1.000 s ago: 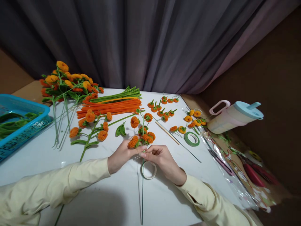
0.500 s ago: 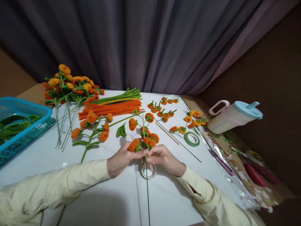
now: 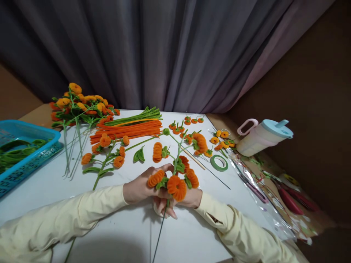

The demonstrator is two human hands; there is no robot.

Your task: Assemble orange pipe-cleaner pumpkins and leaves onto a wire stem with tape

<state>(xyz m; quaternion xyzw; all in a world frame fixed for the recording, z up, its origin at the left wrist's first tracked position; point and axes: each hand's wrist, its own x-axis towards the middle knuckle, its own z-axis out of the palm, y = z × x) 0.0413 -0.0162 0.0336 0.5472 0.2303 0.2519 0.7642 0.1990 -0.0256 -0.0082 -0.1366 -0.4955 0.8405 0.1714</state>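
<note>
A chenille-stem branch (image 3: 177, 187) with several orange pumpkin-like heads, green leafy bits and a long dark wire stem stands in front of me, its top leaning slightly right. My left hand (image 3: 137, 190) is closed around its stem from the left, fingers partly behind the heads. From the right, my right hand (image 3: 193, 198) is closed at the lower stem. Its curled fingertips show beneath the orange heads, which hide most of the grip. Just beyond lie a loose green leaf pair (image 3: 139, 155) and another orange-headed branch (image 3: 103, 167).
Orange chenille stems (image 3: 128, 130) and green ones (image 3: 137, 117) lie at the back. A blue basket (image 3: 52, 148) is on the left. On the right are green tape (image 3: 219, 163), a wooden stick (image 3: 194, 158), a tumbler (image 3: 260, 140), red-handled scissors (image 3: 290, 201) and small orange heads (image 3: 175, 128).
The branch has tilted and turned, its heads spreading closer to me. My right hand has moved in behind the heads, and the white tape ring at its fingers is now out of sight.
</note>
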